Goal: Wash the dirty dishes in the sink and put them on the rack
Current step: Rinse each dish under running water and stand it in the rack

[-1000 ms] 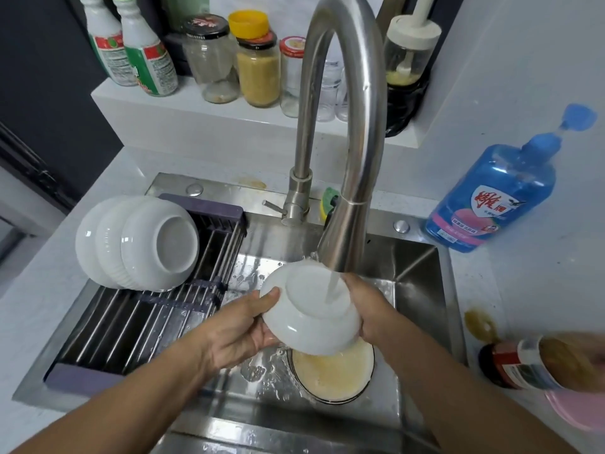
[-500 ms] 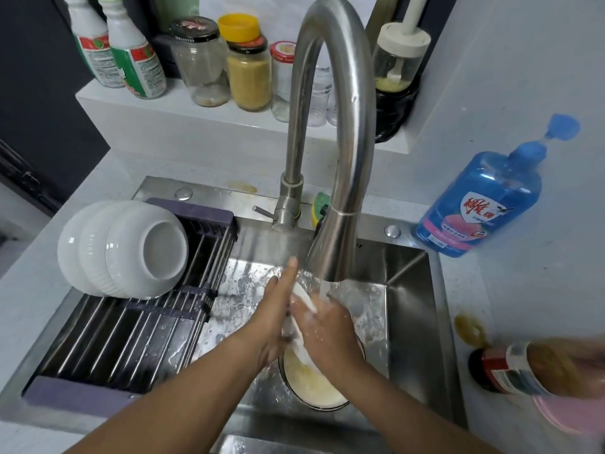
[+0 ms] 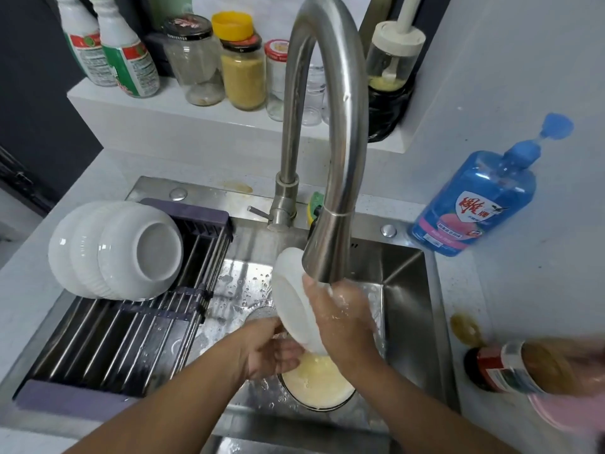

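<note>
While left hand (image 3: pixel 271 352) and right hand (image 3: pixel 343 322) clasp a white bowl (image 3: pixel 291 299), blue bottle (image 3: pixel 474 204) beside sink (image 3: pixel 409 309), red Chinese-character label.

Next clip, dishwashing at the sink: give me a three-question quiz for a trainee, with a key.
1. True or false: nested white bowls lie on the rack.
2. Which hands touch the held bowl under the faucet? A) left hand only B) right hand only C) both
3. Fill in: the dish lying in the sink holds ___ liquid.
Key: 1 true; 2 C; 3 yellowish.
</note>
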